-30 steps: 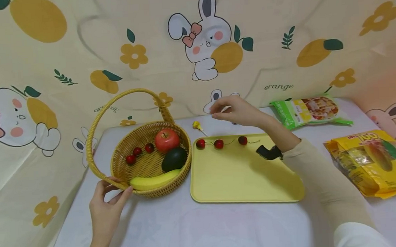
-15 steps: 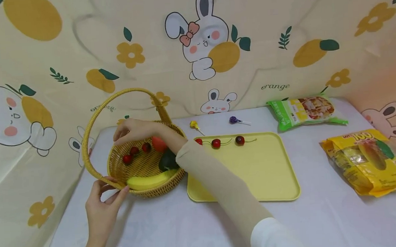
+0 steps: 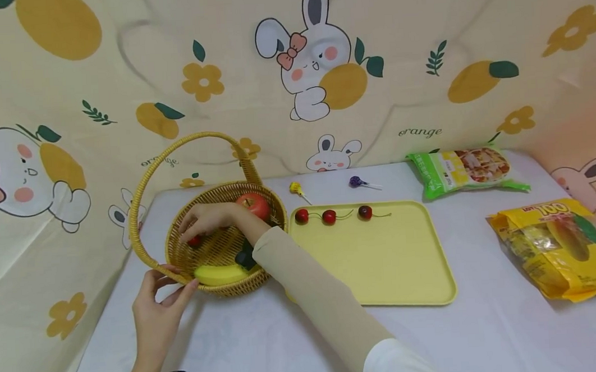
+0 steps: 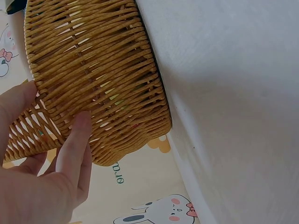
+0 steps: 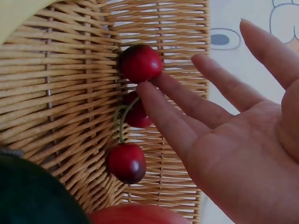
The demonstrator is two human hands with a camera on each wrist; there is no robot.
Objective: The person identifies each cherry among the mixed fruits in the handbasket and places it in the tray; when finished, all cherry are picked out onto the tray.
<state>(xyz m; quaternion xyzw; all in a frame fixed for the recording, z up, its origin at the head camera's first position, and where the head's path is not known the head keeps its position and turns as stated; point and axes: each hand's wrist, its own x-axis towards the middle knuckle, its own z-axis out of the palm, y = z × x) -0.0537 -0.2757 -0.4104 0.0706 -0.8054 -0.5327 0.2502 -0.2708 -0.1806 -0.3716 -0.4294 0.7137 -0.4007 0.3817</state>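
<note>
— What writing can you read from where you sit?

— The cloth behind the table says "orange" in thin script, beside cartoon rabbits. The yellow snack bag (image 3: pixel 559 245) at my far right carries a large "100" near its top; the smaller print is too blurred to read. The green snack bag (image 3: pixel 464 170) behind it has lettering I cannot make out.

— And the cherries?

— Three cherries (image 5: pixel 133 112) lie on the woven floor of the wicker basket (image 3: pixel 179 243), glossy, dark red, round, with thin green stems curving between them. In the wrist view they lie close together, one above, one half hidden, one below.

— What is your right hand doing?

— My right hand (image 3: pixel 208 219) reaches into the basket, fingers (image 5: pixel 173 121) straight and slightly spread, two fingertips touching the cherries. Nothing is pinched.

— And the left?

— My left hand (image 3: pixel 158 308) holds the basket's near rim, thumb on one side and fingers (image 4: pixel 74 149) pressed flat against the outer weave.

— What else is in there?

— A red apple (image 3: pixel 253 204) at the back, a banana (image 3: pixel 219 274) along the front and a dark avocado (image 3: pixel 245 257) partly under my sleeve. Just beside the basket sits a yellow tray (image 3: pixel 383 271) with three more cherries (image 3: pixel 330 216) lined along its far edge. Two lollipops (image 3: pixel 358 182) lie behind the tray.
</note>
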